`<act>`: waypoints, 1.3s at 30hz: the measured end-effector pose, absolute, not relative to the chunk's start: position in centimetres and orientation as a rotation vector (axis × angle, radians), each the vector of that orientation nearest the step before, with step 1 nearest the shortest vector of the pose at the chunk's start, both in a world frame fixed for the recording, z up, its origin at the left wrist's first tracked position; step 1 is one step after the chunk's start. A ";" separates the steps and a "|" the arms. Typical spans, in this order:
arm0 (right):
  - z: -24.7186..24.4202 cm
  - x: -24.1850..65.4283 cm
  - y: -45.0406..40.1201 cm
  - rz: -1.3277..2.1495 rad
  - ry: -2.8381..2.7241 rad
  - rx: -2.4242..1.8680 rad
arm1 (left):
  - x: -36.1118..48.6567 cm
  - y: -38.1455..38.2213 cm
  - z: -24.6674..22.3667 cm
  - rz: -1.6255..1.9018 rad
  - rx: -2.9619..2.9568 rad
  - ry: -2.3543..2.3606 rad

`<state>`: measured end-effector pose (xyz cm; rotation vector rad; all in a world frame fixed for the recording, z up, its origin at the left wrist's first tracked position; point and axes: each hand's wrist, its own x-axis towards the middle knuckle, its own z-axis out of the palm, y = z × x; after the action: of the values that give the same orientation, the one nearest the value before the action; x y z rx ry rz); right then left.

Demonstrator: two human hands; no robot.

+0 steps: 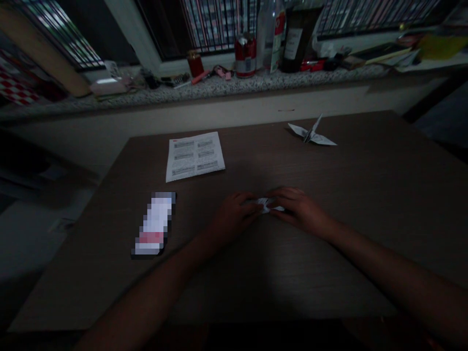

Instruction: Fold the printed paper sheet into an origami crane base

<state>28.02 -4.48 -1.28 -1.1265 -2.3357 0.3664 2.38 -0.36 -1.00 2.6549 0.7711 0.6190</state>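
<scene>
Near the middle of the brown table [351, 175] lies a small folded piece of printed paper [263, 205], mostly covered by fingers. My left hand [236, 212] grips its left side, thumb and fingers closed on it. From the right, my right hand [298, 207] has its fingers closed over the same paper, and a white tip shows beneath them. The exact shape of the folds is hidden. Farther back on the right stands a folded paper crane [311, 135] with its wings spread.
A printed sheet [195, 155] lies at the back left, with a phone [155, 224], its screen lit and pixelated, nearer to me. Behind the table, a speckled stone sill [175, 95] bears a red can [245, 56], a dark tube [295, 41], a bottle [269, 36] and other clutter.
</scene>
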 end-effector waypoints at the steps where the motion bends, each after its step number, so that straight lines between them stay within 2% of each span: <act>1: -1.3 28.0 -4.4 0.378 -2.327 -1.123 | 2.4 -0.4 -0.9 0.611 2.638 0.777; 19: -0.8 27.7 -4.4 0.517 -2.168 -1.112 | 2.8 -0.1 -0.8 0.692 2.533 0.746; 31: -1.2 27.5 -4.3 0.442 -2.155 -1.210 | 3.0 -0.1 -0.6 0.641 2.434 0.825; 39: -0.9 27.2 -4.3 0.606 -2.054 -1.205 | 3.3 -0.3 -0.5 0.575 2.358 0.880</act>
<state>27.24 -4.35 -0.90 -1.2049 -2.0538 0.6057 3.33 -0.26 -0.53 2.3583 0.8803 0.5748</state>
